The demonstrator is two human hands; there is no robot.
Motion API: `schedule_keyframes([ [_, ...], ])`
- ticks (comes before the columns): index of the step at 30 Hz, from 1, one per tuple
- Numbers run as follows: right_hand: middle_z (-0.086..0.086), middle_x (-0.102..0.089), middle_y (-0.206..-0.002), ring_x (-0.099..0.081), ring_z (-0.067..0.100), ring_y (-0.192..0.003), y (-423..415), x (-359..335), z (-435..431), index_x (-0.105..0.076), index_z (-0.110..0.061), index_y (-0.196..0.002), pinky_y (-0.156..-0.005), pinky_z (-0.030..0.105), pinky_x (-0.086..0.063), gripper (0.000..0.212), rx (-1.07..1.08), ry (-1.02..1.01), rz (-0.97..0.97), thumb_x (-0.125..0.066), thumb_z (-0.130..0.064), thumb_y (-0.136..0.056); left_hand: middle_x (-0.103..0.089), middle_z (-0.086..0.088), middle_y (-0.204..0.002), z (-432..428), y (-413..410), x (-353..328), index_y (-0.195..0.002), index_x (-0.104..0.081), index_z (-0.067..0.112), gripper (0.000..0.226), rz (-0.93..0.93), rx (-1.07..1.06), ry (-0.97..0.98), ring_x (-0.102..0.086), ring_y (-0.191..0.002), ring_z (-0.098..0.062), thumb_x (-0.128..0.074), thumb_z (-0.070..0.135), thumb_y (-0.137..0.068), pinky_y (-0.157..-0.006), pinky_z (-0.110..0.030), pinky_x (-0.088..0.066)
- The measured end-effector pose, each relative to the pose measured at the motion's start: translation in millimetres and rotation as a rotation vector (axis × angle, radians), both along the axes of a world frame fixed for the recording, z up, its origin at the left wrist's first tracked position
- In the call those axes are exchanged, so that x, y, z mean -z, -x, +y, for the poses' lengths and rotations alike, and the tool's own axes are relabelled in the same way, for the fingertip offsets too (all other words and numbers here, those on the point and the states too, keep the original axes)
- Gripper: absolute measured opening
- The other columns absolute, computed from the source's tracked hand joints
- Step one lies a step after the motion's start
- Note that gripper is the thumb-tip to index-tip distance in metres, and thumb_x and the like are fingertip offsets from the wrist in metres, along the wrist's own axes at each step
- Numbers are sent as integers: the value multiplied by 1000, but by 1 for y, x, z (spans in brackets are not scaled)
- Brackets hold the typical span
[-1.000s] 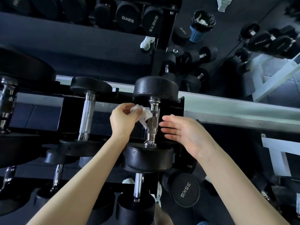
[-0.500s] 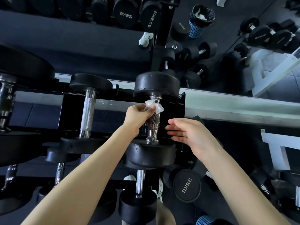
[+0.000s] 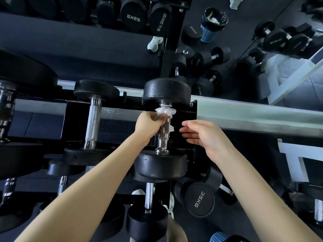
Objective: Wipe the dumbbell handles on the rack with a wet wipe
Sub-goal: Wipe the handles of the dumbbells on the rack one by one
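Note:
A black dumbbell lies across the top tier of the rack, its knurled chrome handle pointing away from me. My left hand grips the upper part of that handle with a white wet wipe bunched around the bar just below the far head. My right hand hovers to the right of the handle, fingers straight and spread, holding nothing. A second dumbbell handle sits bare to the left.
More dumbbells fill the lower tiers and the floor, one marked 35KG. A mirror behind the rack reflects a blue bin and other racks. A white frame stands at right.
My left hand carried the wipe from beside the handle onto it, wrapped it round and slid it up toward the far head. My right hand stayed beside the handle.

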State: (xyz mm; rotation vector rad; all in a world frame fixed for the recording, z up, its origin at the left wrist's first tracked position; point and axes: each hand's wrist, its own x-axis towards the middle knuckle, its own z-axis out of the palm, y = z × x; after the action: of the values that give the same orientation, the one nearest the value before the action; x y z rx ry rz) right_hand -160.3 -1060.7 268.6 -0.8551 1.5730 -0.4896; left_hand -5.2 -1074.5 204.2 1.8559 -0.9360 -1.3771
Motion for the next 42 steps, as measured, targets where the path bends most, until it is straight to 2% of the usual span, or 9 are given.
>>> schedule_keyframes([
  [5, 7, -72, -95, -66, 18, -88, 3, 2, 4, -68, -14, -95, -77, 27, -52, 17, -16, -17, 17, -51, -14, -94, -41, 4, -54, 26, -16, 6, -55, -46, 18, 40, -204, 298, -40, -40, -52, -10, -57, 33, -91, -49, -21, -31],
  [10, 6, -72, -96, -67, 18, -90, 7, 2, 3, -69, -14, -98, -78, 28, -53, 17, -17, -23, 26, -52, -15, -94, -65, 11, -78, 8, -15, 1, -80, -66, 21, 9, 142, 155, 9, -61, -76, -2, -65, 27, -87, -63, -6, -48],
  [14, 5, -72, -95, -67, 17, -88, 6, -1, -2, -69, -16, -95, -76, 26, -52, 15, 3, 11, 30, -54, -16, -92, -62, 10, -74, 0, -8, 0, -89, -65, 16, 12, 121, 113, 37, -54, -64, 3, -63, 28, -88, -51, -2, -40],
  [21, 5, -72, -96, -66, 18, -92, -4, -2, 9, -69, -15, -100, -82, 28, -52, 17, -24, 12, 52, -53, -17, -93, -63, -7, -79, 26, -20, 4, -81, -61, 17, 13, -44, 324, 12, -57, -75, -17, -58, 25, -91, -71, -34, -47],
  [26, 3, -72, -95, -66, 17, -93, -5, -6, 14, -69, -17, -99, -83, 28, -51, 17, -23, 47, 71, -53, -19, -94, -60, 0, -73, 42, -27, 6, -84, -66, 14, 13, -125, 482, -50, -56, -70, -16, -59, 24, -89, -70, -32, -46],
  [30, 3, -72, -95, -67, 18, -92, -5, -4, 18, -69, -20, -94, -82, 28, -51, 15, 9, 61, 61, -53, -19, -93, -61, 0, -63, 40, -39, -5, -66, -61, 15, 28, -186, 605, -35, -56, -60, -17, -56, 25, -91, -62, -28, -45],
  [33, 4, -72, -96, -67, 18, -93, -3, -4, 24, -68, -22, -92, -80, 28, -51, 17, 33, 54, 67, -51, -18, -95, -72, -10, -83, 39, -43, -23, -77, -68, 8, 21, -72, 539, 14, -66, -77, -20, -57, 20, -91, -81, -34, -51],
  [38, 4, -72, -93, -67, 19, -91, 6, -17, 49, -67, -21, -94, -80, 30, -51, 19, 104, 138, 33, -50, -14, -95, -69, 7, -73, 42, -49, -61, -76, -66, 15, 16, -35, 419, 150, -68, -68, -5, -58, 13, -90, -75, -24, -50],
  [42, 5, -72, -93, -68, 18, -86, 4, -31, 77, -67, -19, -97, -75, 28, -54, 12, 183, 255, -64, -56, -17, -93, -71, 1, -79, 70, -46, -86, -85, -68, 19, 8, -299, 439, 198, -66, -76, -15, -61, 23, -86, -74, -32, -49],
])
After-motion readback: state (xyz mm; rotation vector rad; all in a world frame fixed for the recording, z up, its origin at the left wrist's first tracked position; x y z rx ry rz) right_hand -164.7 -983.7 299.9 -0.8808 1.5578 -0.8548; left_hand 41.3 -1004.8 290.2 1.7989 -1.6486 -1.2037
